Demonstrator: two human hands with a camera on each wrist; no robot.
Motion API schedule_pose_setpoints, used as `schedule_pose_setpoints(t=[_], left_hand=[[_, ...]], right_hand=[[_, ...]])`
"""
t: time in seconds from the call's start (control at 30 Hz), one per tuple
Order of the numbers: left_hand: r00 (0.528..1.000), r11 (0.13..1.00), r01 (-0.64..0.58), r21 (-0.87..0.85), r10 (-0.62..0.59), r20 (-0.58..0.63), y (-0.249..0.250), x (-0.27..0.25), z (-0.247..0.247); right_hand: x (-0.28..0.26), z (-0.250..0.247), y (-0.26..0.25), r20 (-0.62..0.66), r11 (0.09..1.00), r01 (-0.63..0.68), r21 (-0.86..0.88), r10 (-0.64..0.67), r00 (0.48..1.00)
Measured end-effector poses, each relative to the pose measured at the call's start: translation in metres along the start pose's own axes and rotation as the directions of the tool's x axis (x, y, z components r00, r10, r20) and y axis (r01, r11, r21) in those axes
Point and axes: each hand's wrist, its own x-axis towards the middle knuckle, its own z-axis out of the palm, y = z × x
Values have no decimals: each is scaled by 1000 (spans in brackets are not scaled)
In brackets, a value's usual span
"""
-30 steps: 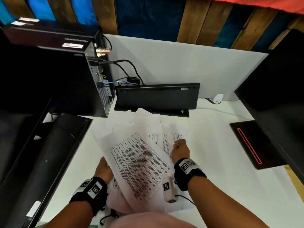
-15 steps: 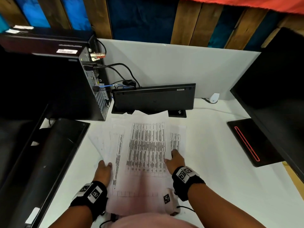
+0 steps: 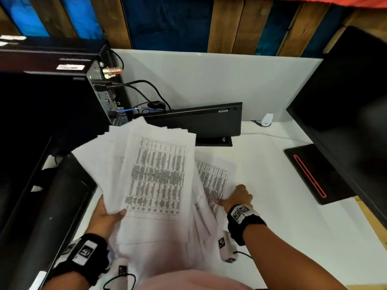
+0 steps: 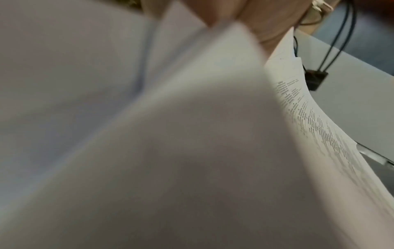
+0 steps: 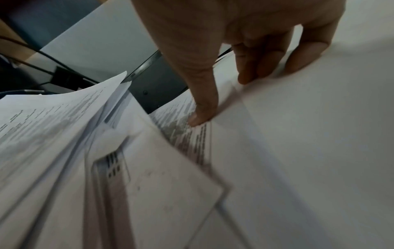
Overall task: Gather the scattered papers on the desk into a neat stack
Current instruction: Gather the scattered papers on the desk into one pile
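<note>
My left hand [image 3: 114, 214] grips a fanned bundle of printed papers [image 3: 155, 176] by its near left edge, thumb on top, and holds it raised and tilted above the white desk [image 3: 293, 237]. In the left wrist view the blurred papers [image 4: 192, 134] fill the frame, with fingers [image 4: 224, 11] at the top. One loose sheet [image 3: 215, 176] still lies on the desk under the bundle's right side. My right hand [image 3: 234, 198] is on it. In the right wrist view its thumb [image 5: 202, 114] presses the loose sheet [image 5: 187, 134] while the curled fingers [image 5: 253, 67] hold its edge.
A black keyboard [image 3: 194, 124] leans against the white partition [image 3: 209, 84]. A computer tower [image 3: 62, 101] with cables stands at the back left and a dark monitor [image 3: 52, 206] lies at the left. A black pad with a red line [image 3: 314, 174] and another monitor [image 3: 356, 101] are at the right.
Half a second ago both hands lay on the papers spread on the desk. Now the left hand has lifted the bundle, and the right hand has shifted right onto the sheet left behind.
</note>
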Motion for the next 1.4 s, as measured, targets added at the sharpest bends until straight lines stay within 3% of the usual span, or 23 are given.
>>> schedule_pose_setpoints(t=[0.1,0.27,0.37,0.47,0.6,0.73,0.8,0.87,0.97,1.03,1.17,1.3,1.33,1.4], left_hand=[[999,999,-37,4,37,-25,9,3,-22],[997,998,-41,54,45,-60,24,4,-39],[998,997,-40,62,43,-47,28,-1,-41],[1000,998,-19,62,20,-15,33,-3,-37],[997,999,47,13,-48,62,42,3,-10],[976,990,64,124,-88,199,56,33,32],[962,941,11,338,-102,253,57,55,50],[953,830,-38,557,-138,270,56,69,69],[935,682,-80,727,-201,292,51,70,95],[910,646,-108,756,-242,336,42,67,106],[870,677,-74,732,-315,379,21,54,130],[817,625,-189,758,-328,474,16,45,149],[816,610,-222,761,-311,487,19,46,149],[897,530,-255,809,-182,403,25,59,139]], right_hand=[[4,8,-5,58,997,6,-82,-1,998],[0,-1,9,-187,999,-33,-11,31,982],[14,-24,35,-252,992,-1,128,33,967],[15,-37,50,-227,966,76,246,-19,974],[-3,-20,39,-174,938,-45,343,110,979],[-13,-11,34,-45,927,-81,366,105,993],[-14,-10,36,13,936,-78,342,78,997],[-16,-10,36,42,945,-66,320,56,998],[-24,-8,28,55,896,-72,439,53,997],[-25,-6,26,106,844,-107,526,60,993],[-26,-2,36,143,768,-82,635,-13,990],[-19,-12,54,218,629,-138,765,-51,975],[-16,-13,58,248,617,-174,768,-36,968],[-9,-12,64,259,622,-209,754,11,966]])
